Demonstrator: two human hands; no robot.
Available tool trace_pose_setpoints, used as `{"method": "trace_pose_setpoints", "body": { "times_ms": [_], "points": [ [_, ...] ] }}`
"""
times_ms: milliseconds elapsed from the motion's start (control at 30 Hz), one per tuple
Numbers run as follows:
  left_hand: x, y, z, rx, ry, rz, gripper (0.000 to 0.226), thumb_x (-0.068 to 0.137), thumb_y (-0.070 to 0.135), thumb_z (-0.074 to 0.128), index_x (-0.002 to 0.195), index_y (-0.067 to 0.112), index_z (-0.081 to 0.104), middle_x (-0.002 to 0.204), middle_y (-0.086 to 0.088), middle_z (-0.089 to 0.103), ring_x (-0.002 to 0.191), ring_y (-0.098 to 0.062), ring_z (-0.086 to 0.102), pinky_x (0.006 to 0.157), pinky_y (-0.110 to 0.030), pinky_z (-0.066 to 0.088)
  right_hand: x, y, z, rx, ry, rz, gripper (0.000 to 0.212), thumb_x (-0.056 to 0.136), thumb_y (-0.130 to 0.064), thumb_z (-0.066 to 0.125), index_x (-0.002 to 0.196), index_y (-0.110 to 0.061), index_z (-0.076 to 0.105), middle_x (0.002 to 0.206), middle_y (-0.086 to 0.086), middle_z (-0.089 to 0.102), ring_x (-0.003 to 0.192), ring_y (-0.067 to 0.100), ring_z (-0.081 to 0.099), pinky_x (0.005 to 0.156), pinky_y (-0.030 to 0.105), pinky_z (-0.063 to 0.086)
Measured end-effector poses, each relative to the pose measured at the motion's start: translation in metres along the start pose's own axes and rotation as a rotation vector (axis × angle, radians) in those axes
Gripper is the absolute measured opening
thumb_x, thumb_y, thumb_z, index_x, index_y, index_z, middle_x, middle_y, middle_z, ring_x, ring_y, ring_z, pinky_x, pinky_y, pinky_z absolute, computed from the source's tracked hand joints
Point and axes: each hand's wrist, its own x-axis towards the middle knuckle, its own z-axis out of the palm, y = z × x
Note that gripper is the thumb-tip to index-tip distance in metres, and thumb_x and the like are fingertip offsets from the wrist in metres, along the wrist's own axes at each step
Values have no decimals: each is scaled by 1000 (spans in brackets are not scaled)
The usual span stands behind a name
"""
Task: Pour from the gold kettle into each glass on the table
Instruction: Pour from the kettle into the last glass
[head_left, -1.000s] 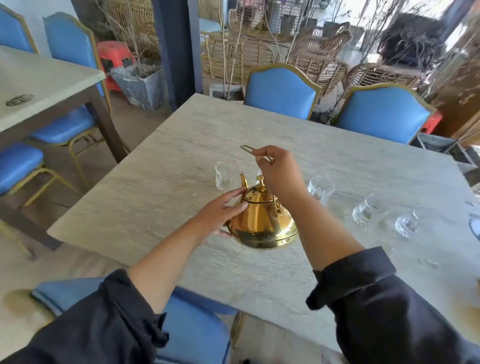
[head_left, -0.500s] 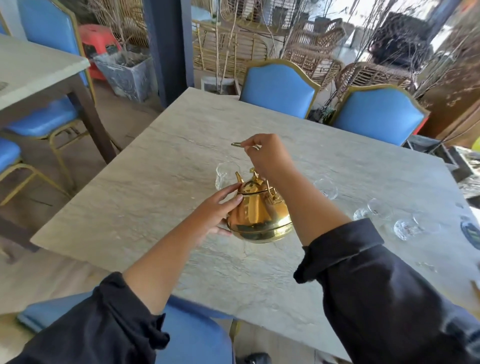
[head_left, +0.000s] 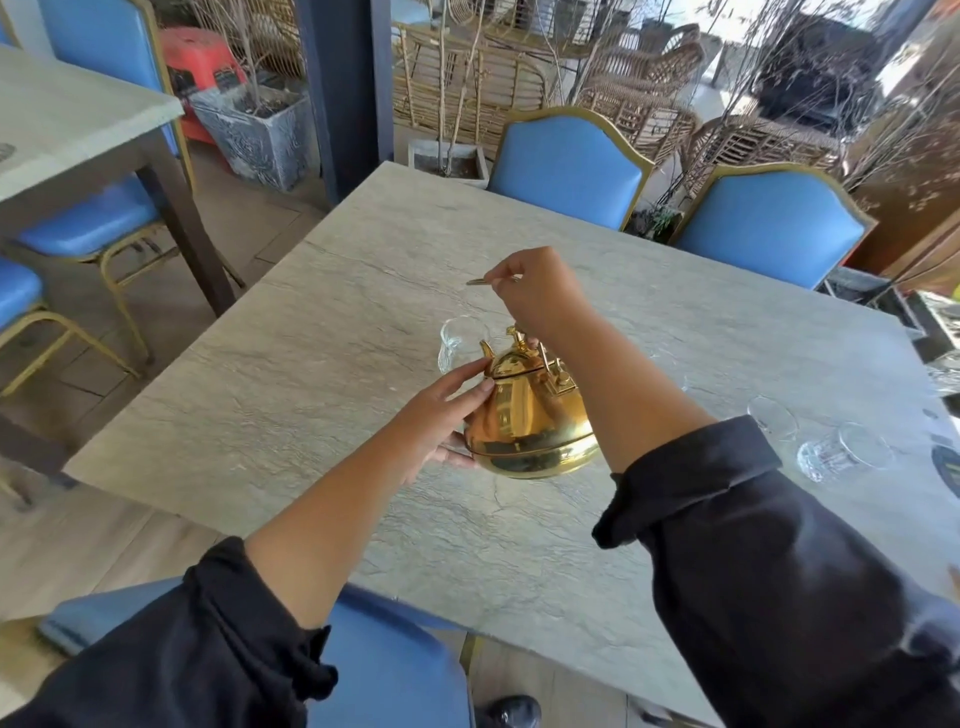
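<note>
Now the right hand (head_left: 540, 296) pinches the handle of the tilted kettle (head_left: 530, 421); the left hand (head_left: 441, 421), fingers spread, steadies its side, spout over a glass (head_left: 457, 345).

The right forearm (head_left: 613, 384) hides the far side of the gold kettle (head_left: 524, 421) and most of its handle, and it covers nearly all of one glass (head_left: 684, 383) behind it. The kettle's spout hides the lower part of the glass (head_left: 460, 345) beyond it; whether liquid runs is too small to tell. At the table's (head_left: 311, 389) right edge, a dark round object (head_left: 948, 465) is cut off by the frame.
</note>
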Motion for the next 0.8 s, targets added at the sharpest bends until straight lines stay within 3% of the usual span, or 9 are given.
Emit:
{"method": "trace_pose_setpoints", "body": {
  "times_ms": [433,567,800],
  "points": [
    [-2,-2,7,-29,-8,4,40,91,45,61,130,47,55,122,-11,66,89,-35,76,72,-47,63,-4,-1,-7,-23,-23,-10,25,96,-7,46,104,-9,70,55,-4,48,39,11,44,32,16,36],
    [-3,-1,7,-35,-7,-1,38,90,45,61,128,48,55,122,-10,66,90,-35,75,72,-47,63,-4,-2,-7,-18,-21,-15,26,96,-5,46,105,-8,70,55,-4,47,40,13,43,38,22,38],
    [-4,-1,7,-31,0,5,42,90,46,61,132,47,55,121,-9,66,87,-33,76,71,-46,63,-4,-1,-8,-34,-21,-14,26,96,-6,46,105,-10,70,57,-5,49,40,12,45,36,20,38]
  ]
}}
